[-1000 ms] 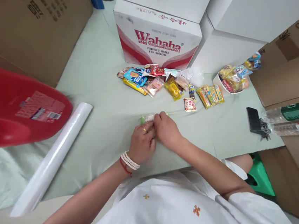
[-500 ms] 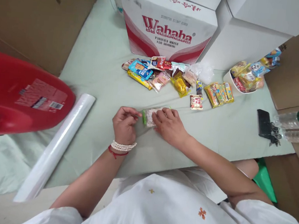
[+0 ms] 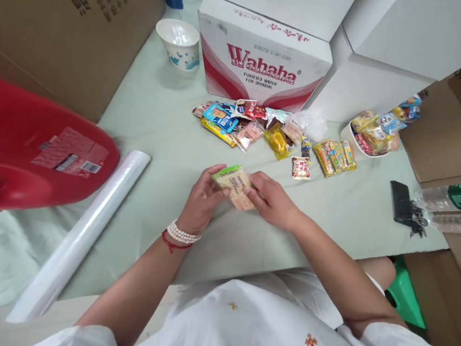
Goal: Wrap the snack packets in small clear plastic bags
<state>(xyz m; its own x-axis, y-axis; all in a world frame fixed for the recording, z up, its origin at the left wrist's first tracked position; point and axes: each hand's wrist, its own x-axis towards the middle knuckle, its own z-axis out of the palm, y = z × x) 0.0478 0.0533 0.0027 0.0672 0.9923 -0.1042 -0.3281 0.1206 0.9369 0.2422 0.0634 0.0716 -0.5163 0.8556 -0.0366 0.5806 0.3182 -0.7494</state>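
Both hands hold a small snack packet (image 3: 235, 186) with a green edge and dark print, tilted above the cloth-covered table (image 3: 235, 249). My left hand (image 3: 203, 200) pinches its left side, thumb on top; a white bead bracelet and a red cord circle that wrist. The right side of the packet sits between the thumb and fingers of my right hand (image 3: 271, 198). Beyond the hands lies a pile of wrapped snacks (image 3: 250, 134). A small red and cream packet (image 3: 300, 168) lies nearest the right hand, beside a row of yellow-orange wrapped sticks (image 3: 333, 157).
A white tub (image 3: 356, 140) of snacks stands at the right back. Behind the pile is a Wahaha carton (image 3: 260, 70), with a paper cup (image 3: 180, 43) to its left. A clear plastic roll (image 3: 81, 235) and a red jug (image 3: 45, 150) lie left. Plastic bottles (image 3: 456, 197) lie right.
The snack packet has come up off the table and turned its printed face into view. My left hand has closed on its left side; before, it was beside it. The camera view has shifted slightly.
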